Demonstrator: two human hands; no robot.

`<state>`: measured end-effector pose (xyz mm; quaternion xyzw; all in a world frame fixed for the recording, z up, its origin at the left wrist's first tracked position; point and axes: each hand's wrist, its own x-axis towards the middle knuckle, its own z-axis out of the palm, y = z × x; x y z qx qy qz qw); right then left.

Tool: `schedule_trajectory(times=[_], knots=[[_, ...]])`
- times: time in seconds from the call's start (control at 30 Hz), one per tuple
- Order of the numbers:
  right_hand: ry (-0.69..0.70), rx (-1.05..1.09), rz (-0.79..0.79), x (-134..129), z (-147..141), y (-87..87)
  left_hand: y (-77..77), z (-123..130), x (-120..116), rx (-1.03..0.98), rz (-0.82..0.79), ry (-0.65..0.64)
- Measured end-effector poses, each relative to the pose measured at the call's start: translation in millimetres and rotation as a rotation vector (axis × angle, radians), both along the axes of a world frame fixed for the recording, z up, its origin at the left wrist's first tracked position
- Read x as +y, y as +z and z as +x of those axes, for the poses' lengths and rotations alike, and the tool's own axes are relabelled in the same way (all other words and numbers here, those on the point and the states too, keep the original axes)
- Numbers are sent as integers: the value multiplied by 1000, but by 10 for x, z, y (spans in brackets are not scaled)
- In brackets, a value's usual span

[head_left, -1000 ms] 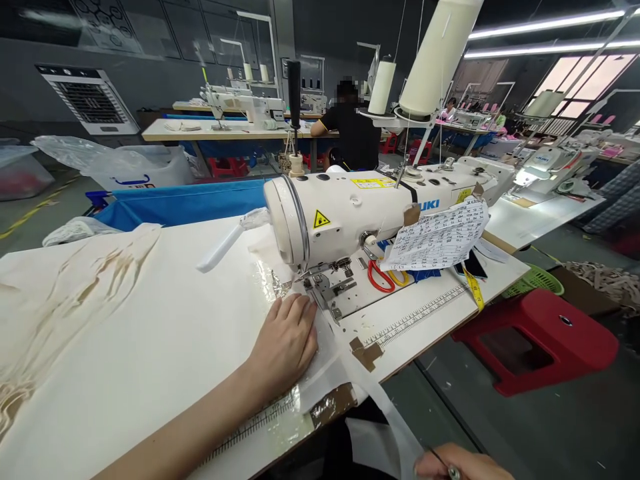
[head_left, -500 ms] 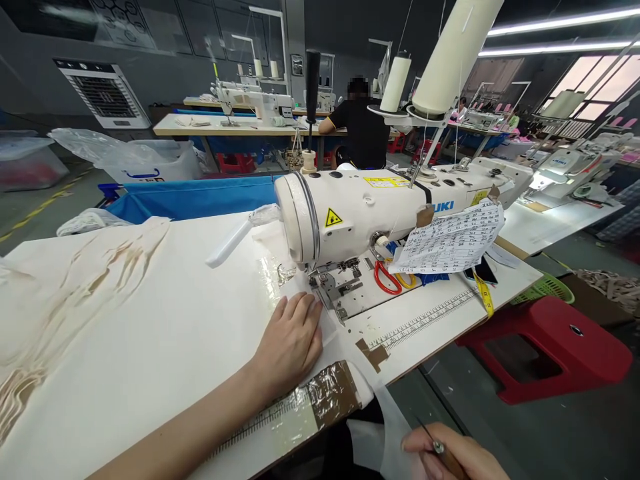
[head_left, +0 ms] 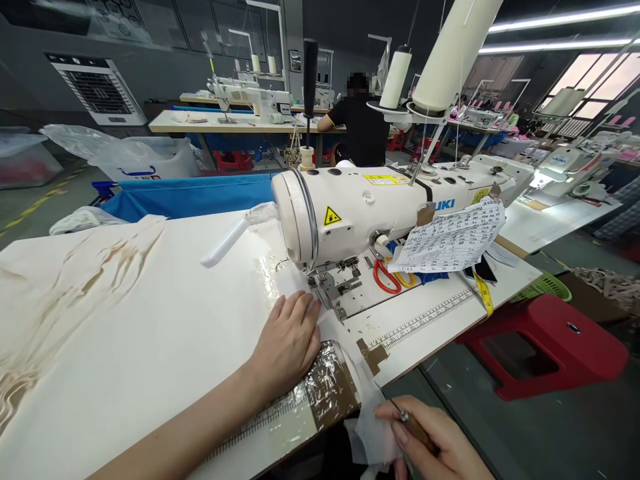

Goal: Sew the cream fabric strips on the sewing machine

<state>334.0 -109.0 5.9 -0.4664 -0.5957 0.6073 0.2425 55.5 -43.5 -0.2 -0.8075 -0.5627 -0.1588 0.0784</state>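
My left hand point(head_left: 287, 341) lies palm down on thin white fabric point(head_left: 327, 327), its fingers flat beside the needle area of a white sewing machine point(head_left: 345, 207). Below the table's front edge, my right hand point(head_left: 435, 437) is closed around the wooden handle of an awl point(head_left: 417, 430). The awl's thin metal point faces up and left. Its fingertips also touch the sheer white fabric strip, which hangs over the edge there. The fabric under the presser foot is partly hidden by the machine head and my left fingers.
Red-handled scissors point(head_left: 386, 277) lie behind the needle plate. A handwritten sheet point(head_left: 450, 237) hangs on the machine. Crumpled cream fabric point(head_left: 95, 280) covers the table's left. A red stool point(head_left: 555, 347) stands at right; a person point(head_left: 357, 127) sits ahead.
My right hand has moved left and up with the awl, closer to the table edge, and the fabric strip has shifted with it. Fabric has slid forward under my left hand, which stays nearly in place.
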Motion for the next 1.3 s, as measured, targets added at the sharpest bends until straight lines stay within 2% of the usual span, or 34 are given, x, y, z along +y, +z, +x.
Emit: schedule_trajectory(times=[0.27, 0.37, 0.47, 0.67, 0.73, 0.87, 0.97, 1.03, 1.13, 1.3], knots=[[94, -29, 170, 135, -170, 116, 12, -4, 5, 35, 53, -15], [104, -8, 188, 174, -224, 121, 31, 7, 16, 49, 82, -6], [70, 66, 96, 144, -293, 47, 80, 13, 43, 91, 71, 20], [-19, 379, -334, -48, -516, -163, 154, -3, 83, 200, 34, 66], [-44, 386, -365, -94, -561, -176, 147, -13, 71, 196, 37, 60], [-65, 264, -186, -114, -534, -169, 113, -39, 26, 131, 22, 16], [-24, 125, 10, -98, -455, -221, 92, -51, 15, 105, 13, 6], [10, 85, 86, -91, -411, -274, 83, -57, 27, 96, 11, 5], [37, 74, 129, -91, -379, -322, 67, -69, 71, 78, 16, 8], [60, 116, 152, -74, -389, -293, 40, -118, 158, 68, 58, 32]])
